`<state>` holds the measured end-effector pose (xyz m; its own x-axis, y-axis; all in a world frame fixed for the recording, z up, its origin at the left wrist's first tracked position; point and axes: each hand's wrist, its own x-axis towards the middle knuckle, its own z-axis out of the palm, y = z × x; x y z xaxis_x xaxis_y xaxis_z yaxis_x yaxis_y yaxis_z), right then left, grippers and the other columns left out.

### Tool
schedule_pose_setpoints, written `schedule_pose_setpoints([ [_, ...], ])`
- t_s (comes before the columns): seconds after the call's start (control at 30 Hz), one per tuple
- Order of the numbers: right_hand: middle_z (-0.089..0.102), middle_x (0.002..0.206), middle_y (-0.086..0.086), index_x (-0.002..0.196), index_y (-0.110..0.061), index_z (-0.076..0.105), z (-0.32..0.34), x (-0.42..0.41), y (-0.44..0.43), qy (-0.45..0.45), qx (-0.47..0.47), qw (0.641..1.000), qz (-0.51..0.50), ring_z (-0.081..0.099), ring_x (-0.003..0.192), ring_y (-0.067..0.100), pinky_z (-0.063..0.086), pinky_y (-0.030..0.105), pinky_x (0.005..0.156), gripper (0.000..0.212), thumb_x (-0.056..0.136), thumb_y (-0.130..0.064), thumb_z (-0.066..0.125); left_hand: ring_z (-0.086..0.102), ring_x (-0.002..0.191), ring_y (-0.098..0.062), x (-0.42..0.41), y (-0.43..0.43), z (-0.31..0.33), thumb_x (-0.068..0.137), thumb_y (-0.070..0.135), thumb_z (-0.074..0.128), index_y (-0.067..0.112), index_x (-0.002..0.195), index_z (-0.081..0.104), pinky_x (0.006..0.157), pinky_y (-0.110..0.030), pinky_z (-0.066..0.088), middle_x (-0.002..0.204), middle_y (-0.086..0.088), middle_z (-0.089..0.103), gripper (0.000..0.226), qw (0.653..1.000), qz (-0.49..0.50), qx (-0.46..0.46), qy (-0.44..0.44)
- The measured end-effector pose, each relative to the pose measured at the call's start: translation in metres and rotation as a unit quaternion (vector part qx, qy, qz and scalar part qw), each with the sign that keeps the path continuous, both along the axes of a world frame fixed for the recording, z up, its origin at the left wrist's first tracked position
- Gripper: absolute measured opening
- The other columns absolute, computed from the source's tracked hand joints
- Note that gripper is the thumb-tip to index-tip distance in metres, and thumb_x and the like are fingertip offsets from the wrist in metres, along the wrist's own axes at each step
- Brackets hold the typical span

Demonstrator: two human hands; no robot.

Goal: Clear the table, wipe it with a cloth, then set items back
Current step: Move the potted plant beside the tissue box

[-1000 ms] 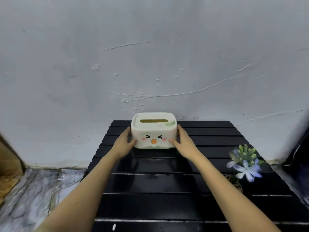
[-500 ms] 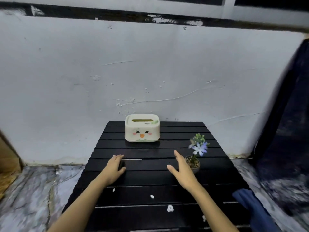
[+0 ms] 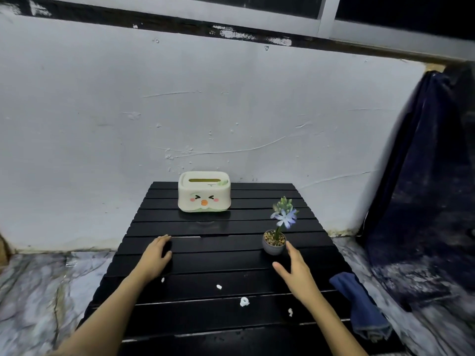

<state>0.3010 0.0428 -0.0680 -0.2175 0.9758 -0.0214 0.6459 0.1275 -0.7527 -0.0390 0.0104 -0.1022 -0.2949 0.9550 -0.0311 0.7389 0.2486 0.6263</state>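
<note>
A cream tissue box (image 3: pixel 204 191) with a cartoon face stands at the back middle of the black slatted table (image 3: pixel 221 268). A small grey pot with a blue flower (image 3: pixel 274 243) stands right of centre. My right hand (image 3: pixel 295 272) is open just in front of the pot, its fingertips close to the pot's right side, holding nothing. Flat on the slats at left of centre lies my left hand (image 3: pixel 156 258), open and empty. A blue cloth (image 3: pixel 359 304) hangs over the table's right edge. Several white crumbs (image 3: pixel 244 301) lie on the near slats.
A white plastered wall (image 3: pixel 205 111) rises directly behind the table. A dark curtain (image 3: pixel 426 176) hangs at the right. Marbled floor (image 3: pixel 38 286) surrounds the table on both sides.
Both hands let go of the tissue box and drew back toward me. The view pulled away and up. My right hand has since moved right, close to the flower pot.
</note>
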Motion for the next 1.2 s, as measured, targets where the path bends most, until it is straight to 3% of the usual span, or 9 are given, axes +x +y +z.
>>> schedule_pose_setpoints([
  [0.33,0.028,0.148,0.014,0.141,-0.005,0.017,0.005,-0.028,0.051,0.017,-0.007,0.999,-0.039,0.031,0.134,0.028,0.029,0.036,0.109,0.083,0.079,-0.021,0.069,0.03,0.138,-0.026,-0.004,0.002,-0.006,0.089,0.01,0.048,0.007,0.135,0.037,0.116,-0.036,0.023,0.147,-0.012,0.037,0.048,1.0,0.0,0.014,0.007],
  [0.63,0.054,0.127,0.013,0.126,-0.006,0.044,-0.004,-0.037,0.072,0.021,0.029,0.995,-0.092,0.049,0.117,0.027,0.041,0.036,0.098,0.067,0.07,-0.018,0.077,0.026,0.14,-0.024,-0.002,0.002,-0.009,0.09,0.012,0.047,0.008,0.136,0.037,0.117,-0.035,0.02,0.148,-0.01,0.036,0.047,1.0,0.004,0.023,0.005],
  [0.8,0.057,0.122,0.012,0.121,-0.007,0.048,-0.004,-0.041,0.078,0.026,0.044,0.994,-0.095,0.054,0.11,0.025,0.043,0.031,0.091,0.063,0.067,-0.018,0.078,0.024,0.141,-0.022,0.0,0.0,-0.007,0.091,0.012,0.045,0.009,0.136,0.036,0.118,-0.034,0.019,0.149,-0.009,0.034,0.047,1.0,0.006,0.023,0.006],
  [1.2,0.059,0.12,0.015,0.12,-0.006,0.049,0.014,-0.077,0.151,0.012,0.072,0.994,-0.086,0.055,0.11,0.029,0.046,0.039,0.093,0.065,0.065,-0.025,0.079,0.022,0.142,-0.019,0.003,0.0,-0.01,0.091,0.013,0.044,0.011,0.138,0.034,0.117,-0.03,0.017,0.15,-0.005,0.032,0.047,0.999,0.013,0.034,0.008],
])
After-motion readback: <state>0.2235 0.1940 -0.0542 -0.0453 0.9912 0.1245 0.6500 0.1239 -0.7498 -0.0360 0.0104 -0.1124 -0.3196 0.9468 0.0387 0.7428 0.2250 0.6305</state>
